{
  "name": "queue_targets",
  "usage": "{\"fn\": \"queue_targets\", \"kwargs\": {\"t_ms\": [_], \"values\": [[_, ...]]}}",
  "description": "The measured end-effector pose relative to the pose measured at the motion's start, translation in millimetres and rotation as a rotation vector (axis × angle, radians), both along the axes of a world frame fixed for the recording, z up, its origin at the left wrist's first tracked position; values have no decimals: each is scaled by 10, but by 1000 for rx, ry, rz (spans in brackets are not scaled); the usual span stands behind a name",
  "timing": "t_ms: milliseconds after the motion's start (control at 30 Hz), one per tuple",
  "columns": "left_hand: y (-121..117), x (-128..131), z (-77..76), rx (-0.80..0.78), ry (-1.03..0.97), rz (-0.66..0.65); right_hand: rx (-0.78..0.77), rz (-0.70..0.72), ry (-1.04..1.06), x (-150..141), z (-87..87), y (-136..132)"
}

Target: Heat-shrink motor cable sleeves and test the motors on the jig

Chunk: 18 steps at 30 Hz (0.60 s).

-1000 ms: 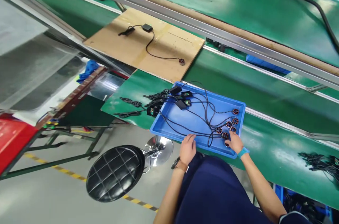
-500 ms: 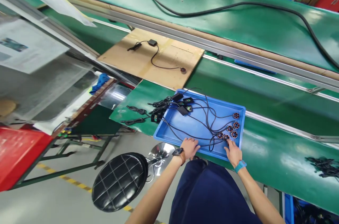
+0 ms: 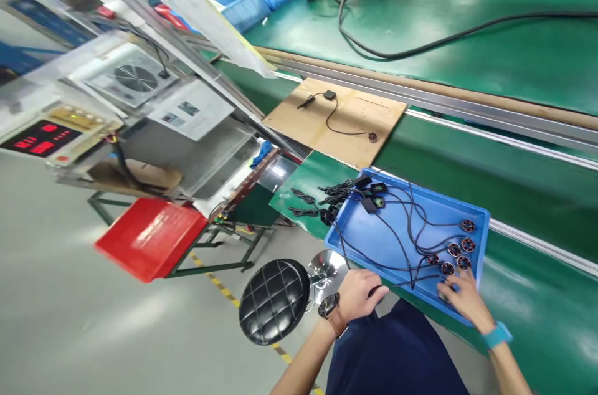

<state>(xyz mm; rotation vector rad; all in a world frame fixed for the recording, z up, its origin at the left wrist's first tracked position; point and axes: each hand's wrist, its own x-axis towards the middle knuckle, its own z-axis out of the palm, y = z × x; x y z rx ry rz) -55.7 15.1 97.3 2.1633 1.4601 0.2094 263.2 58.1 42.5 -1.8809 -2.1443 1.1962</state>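
A shallow blue tray (image 3: 397, 245) lies in front of me on the green bench. Along its right end sit several small round motor-like parts (image 3: 468, 226), black with copper-coloured rims, each on a thin black cable. My left hand (image 3: 362, 296) is closed at the tray's near edge, with a black cable (image 3: 402, 284) running out of its fingers. Inside the near right corner, my right hand (image 3: 465, 301) has its fingertips closed on another round part, mostly hidden under them. Small black boxes (image 3: 369, 205), some with green circuit boards showing, rest at the tray's left end.
Coiled black cables (image 3: 303, 197) lie left of the tray. Behind it, a cardboard sheet (image 3: 346, 114) bears one cabled unit. A black stool (image 3: 275, 301) and a red bin (image 3: 152, 239) stand to the left. A metal rail (image 3: 420, 102) crosses behind; people stand beyond.
My view has swung left, so the scene sits further right. My left hand has lifted from the tray edge and closed on a cable. My right hand has moved nearer the tray's near corner.
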Motion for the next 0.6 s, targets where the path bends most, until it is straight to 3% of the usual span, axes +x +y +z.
{"fn": "queue_targets", "kwargs": {"t_ms": [133,233,333,433,533,600], "values": [[39,-410,-99,26,-48,17,-65,-119,225,322,710,67],[179,-817,-276,62,-81,25,11,-288,351,272,1220,37],[384,-1230,-503,89,-112,49,76,-498,568,-131,1581,-71],[636,-1610,-702,80,-146,81,138,-750,689,-693,1806,-190],[901,-2012,-838,40,-240,119,254,-905,687,-1151,2017,-366],[1070,-2317,-919,-29,-353,191,326,-894,573,-1320,2164,-535]]}}
